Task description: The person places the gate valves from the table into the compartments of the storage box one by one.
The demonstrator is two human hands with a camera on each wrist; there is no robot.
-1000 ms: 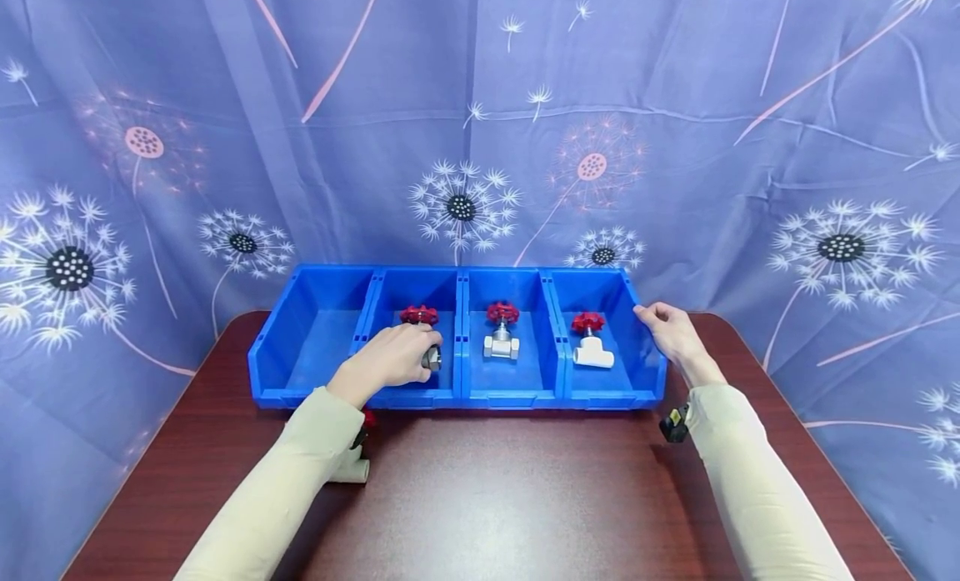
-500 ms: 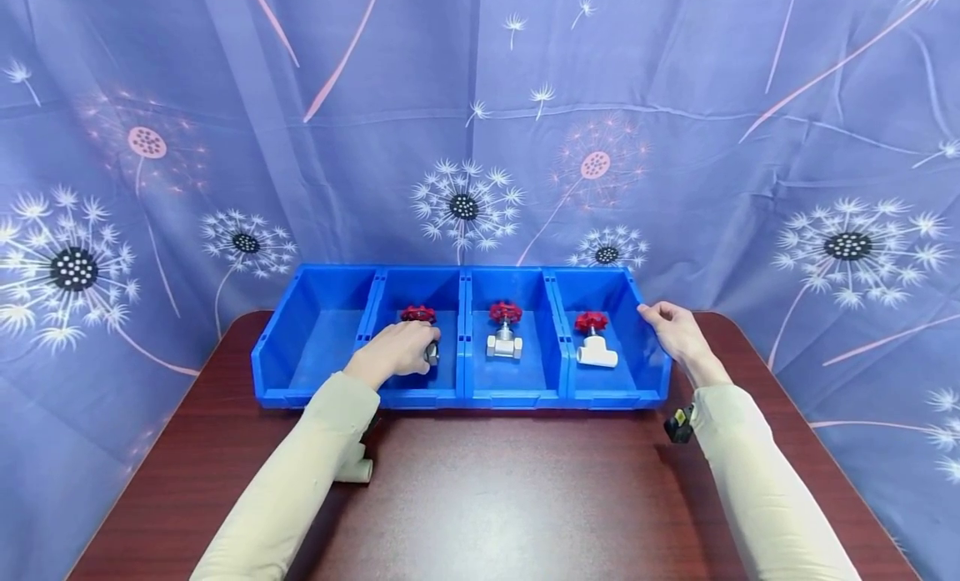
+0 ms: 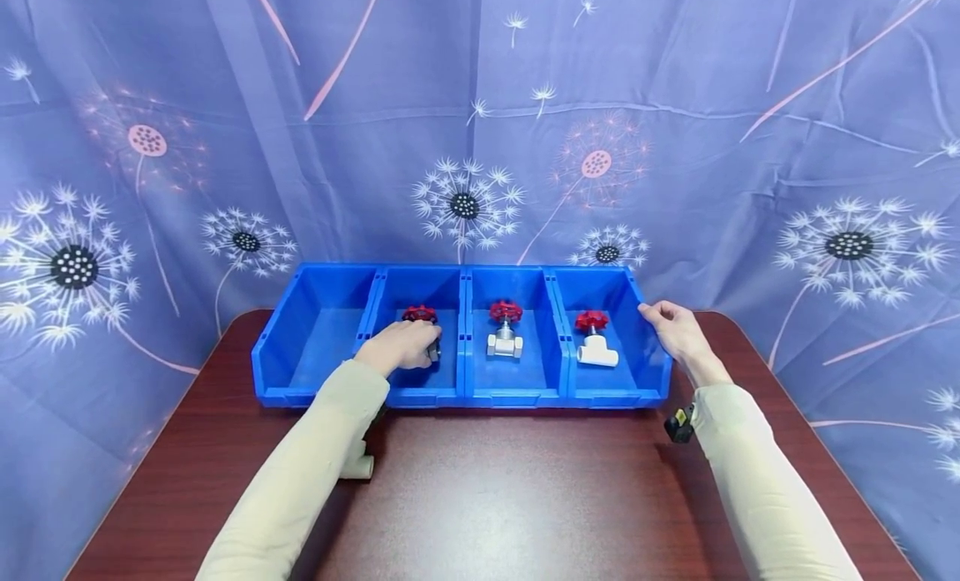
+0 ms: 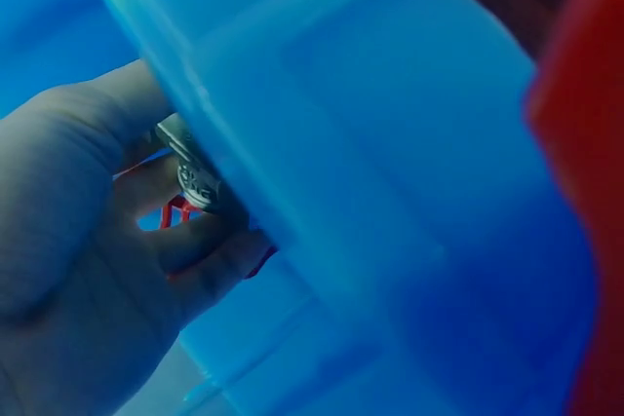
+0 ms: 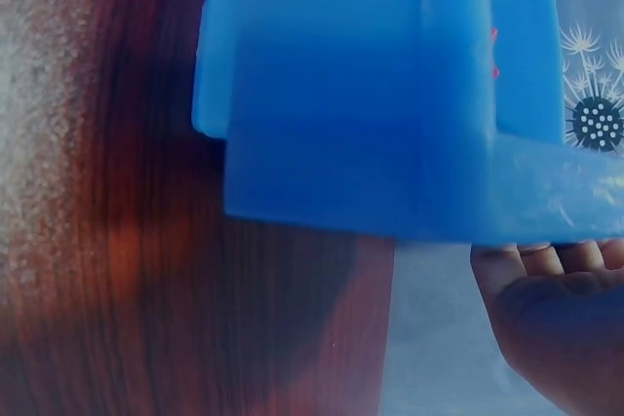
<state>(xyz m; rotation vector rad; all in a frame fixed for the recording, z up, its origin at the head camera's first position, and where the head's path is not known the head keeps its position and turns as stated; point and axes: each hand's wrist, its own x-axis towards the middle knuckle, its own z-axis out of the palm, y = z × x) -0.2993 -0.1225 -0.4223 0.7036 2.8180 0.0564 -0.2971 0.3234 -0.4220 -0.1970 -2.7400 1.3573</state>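
My left hand (image 3: 405,345) reaches into the second compartment from the left of a row of joined blue storage bins (image 3: 592,400). Its fingers curl round a grey metal gate valve (image 3: 434,350), whose red handwheel (image 3: 418,313) shows beyond the hand. In the left wrist view, part of the grey valve body (image 4: 198,182) appears between the fingers; the bin wall hides the rest. My right hand (image 3: 678,335) grips the rim of the rightmost bin's outer side. Its fingertips (image 5: 541,258) meet that wall in the right wrist view.
A silver valve with a red handwheel (image 3: 506,335) lies in the third bin. The rightmost bin holds a white tee-shaped valve (image 3: 597,350). Partly under my left forearm, a beige pipe valve (image 3: 358,465) lies on the brown table (image 3: 480,489). A patterned curtain (image 3: 360,189) hangs behind.
My left hand has shifted slightly right in the second bin, and the grey valve has tilted in its fingers. The right hand keeps its place on the rim.
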